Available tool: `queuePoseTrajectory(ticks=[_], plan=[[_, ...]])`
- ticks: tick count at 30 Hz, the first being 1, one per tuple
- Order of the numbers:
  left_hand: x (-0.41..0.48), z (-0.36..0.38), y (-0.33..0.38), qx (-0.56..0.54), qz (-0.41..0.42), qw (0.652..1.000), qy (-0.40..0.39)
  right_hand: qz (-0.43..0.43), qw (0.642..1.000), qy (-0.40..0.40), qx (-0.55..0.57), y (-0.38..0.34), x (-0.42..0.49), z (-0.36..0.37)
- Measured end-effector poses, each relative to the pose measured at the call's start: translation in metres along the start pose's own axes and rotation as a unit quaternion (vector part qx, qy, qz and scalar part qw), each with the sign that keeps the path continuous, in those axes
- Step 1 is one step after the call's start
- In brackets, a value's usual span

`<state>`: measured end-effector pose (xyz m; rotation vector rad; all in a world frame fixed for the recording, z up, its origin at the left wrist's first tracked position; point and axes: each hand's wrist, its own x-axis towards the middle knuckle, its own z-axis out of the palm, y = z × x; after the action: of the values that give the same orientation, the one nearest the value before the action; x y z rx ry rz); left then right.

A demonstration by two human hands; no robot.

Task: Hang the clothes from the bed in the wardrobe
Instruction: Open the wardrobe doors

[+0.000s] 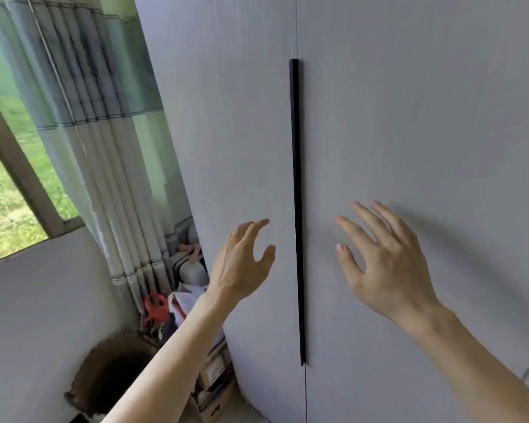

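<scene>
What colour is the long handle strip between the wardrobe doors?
Black, a thin vertical strip; the handle shows clearly in the head view against pale grey doors.

A window (6, 178) on the left looks onto green grass, with a pale banded curtain (104, 148) hanging just right of it. Below, the grey wall (28, 315) has a rough dark hole (113, 377), and a red bag (156, 309), a white case (187, 267) and cardboard boxes (214, 370) crowd the corner.

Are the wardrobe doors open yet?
No: both wardrobe doors are shut, and the open left hand and right hand flank the black handle.
</scene>
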<state>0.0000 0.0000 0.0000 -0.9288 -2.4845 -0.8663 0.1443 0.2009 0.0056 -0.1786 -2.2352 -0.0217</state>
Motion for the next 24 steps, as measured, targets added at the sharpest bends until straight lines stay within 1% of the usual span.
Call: queuePoseTrajectory(ticks=[2,4,7,9,11,13,16,24], plan=[[0.026,0.007,0.003,-0.089,0.004,0.996,0.014,0.023,0.998,0.064,0.000,-0.011,0.018,0.000],[0.050,0.018,0.014,-0.155,0.014,0.988,0.018,0.018,0.993,0.115,-0.037,-0.020,0.038,0.005],[0.076,0.029,0.031,-0.240,0.038,0.969,0.041,0.023,0.985,0.125,-0.120,-0.018,0.064,0.020],[0.087,0.039,0.033,-0.275,0.030,0.960,0.045,0.032,0.974,0.122,-0.189,-0.006,0.072,0.039],[0.088,0.049,0.035,-0.276,0.010,0.960,0.041,0.036,0.961,0.124,-0.246,0.008,0.071,0.058],[0.085,0.059,0.034,-0.259,0.020,0.964,0.049,0.032,0.947,0.145,-0.286,0.019,0.068,0.074],[0.084,0.068,0.028,-0.249,0.043,0.965,0.074,0.023,0.934,0.174,-0.310,0.023,0.072,0.083],[0.065,0.056,0.019,-0.294,0.037,0.953,0.069,0.030,0.943,0.172,-0.285,0.021,0.074,0.078]])
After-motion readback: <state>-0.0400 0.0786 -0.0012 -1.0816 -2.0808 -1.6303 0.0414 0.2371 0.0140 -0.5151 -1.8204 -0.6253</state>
